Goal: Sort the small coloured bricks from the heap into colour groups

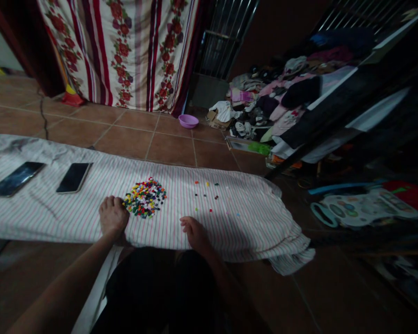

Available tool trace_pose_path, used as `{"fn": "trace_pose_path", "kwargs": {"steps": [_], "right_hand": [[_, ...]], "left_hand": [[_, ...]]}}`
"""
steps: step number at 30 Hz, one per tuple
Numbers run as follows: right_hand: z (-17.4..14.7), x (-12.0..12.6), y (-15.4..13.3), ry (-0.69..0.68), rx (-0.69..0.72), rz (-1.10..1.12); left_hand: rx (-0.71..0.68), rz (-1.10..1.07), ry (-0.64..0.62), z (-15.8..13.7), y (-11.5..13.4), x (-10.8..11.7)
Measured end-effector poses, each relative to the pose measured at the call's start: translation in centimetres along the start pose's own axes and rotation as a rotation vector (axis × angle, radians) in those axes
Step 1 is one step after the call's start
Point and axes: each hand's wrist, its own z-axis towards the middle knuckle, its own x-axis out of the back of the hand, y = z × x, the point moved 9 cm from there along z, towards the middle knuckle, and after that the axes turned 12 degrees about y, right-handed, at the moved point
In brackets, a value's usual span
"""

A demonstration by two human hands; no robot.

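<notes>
A heap of tiny multicoloured pieces [145,197], like small beads or bricks, lies on a striped cloth [174,236]. My left hand [113,215] rests on the cloth at the heap's left edge, its fingers curled under; whatever may be inside is hidden. To the right of the heap, my right hand [195,233] hovers over or touches the cloth near its front edge. Its thumb and fingers are drawn together, and I cannot make out anything between them. Beyond it, several single pieces sit apart in loose rows, among them an orange piece [196,182] and a red piece [211,210].
Two dark-screened phones, a larger phone [16,178] and a smaller phone [74,178], lie on the left of the cloth. A purple basin [188,121] stands on the tiled floor behind. Piled clothes [264,102] and a pale plastic item [362,207] are at the right.
</notes>
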Motion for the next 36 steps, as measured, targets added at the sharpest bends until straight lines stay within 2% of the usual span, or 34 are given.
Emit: {"fn": "trace_pose_path", "kwargs": {"steps": [7,14,21,31,36], "right_hand": [[2.7,-4.8,-4.3,-0.089,0.189,-0.029],[5.0,-8.0,-6.4,-0.159,0.176,-0.184],[5.9,-9.2,-7.9,-0.239,0.113,-0.333],[7.4,-10.0,-7.7,-0.242,0.079,-0.452],[7.6,-9.8,-7.9,-0.200,0.066,-0.414]], "left_hand": [[0.027,-0.043,0.003,-0.1,-0.1,0.0],[0.036,-0.037,-0.011,-0.1,-0.2,-0.3],[0.042,-0.061,-0.010,-0.1,-0.2,-0.1],[0.043,-0.063,-0.010,-0.1,0.0,0.3],[0.045,-0.066,0.001,-0.1,0.0,0.3]]}}
